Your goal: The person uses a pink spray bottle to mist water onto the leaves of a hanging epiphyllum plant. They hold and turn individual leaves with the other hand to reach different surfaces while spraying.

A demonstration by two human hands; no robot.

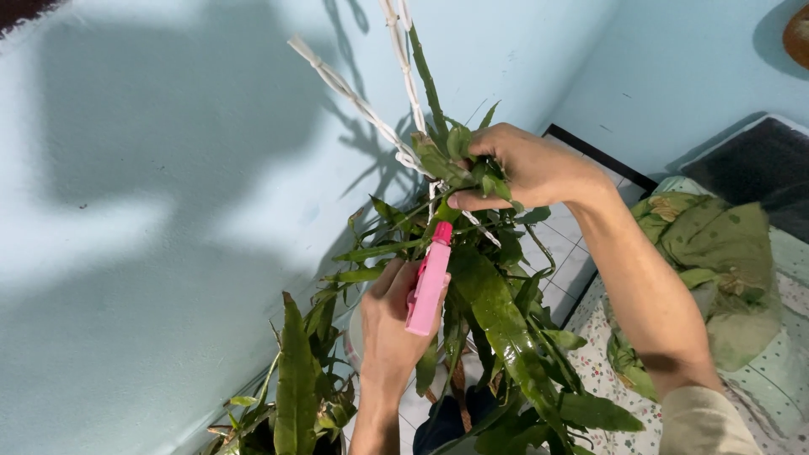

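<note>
— What is the left hand (389, 324) doing?
— It holds a pink spray bottle (428, 285), fingers wrapped around it, low in front of the hanging plant (497, 312).
— And the right hand (527, 168)?
— It pinches a bunch of green leaves (451, 156) up high (right by the white cords (362, 105)), fingers closed on them.
— What is behind?
— A light blue wall (152, 211).

White tiled floor (566, 253) under potted plant (295, 396); patterned mat (615, 379).
</note>
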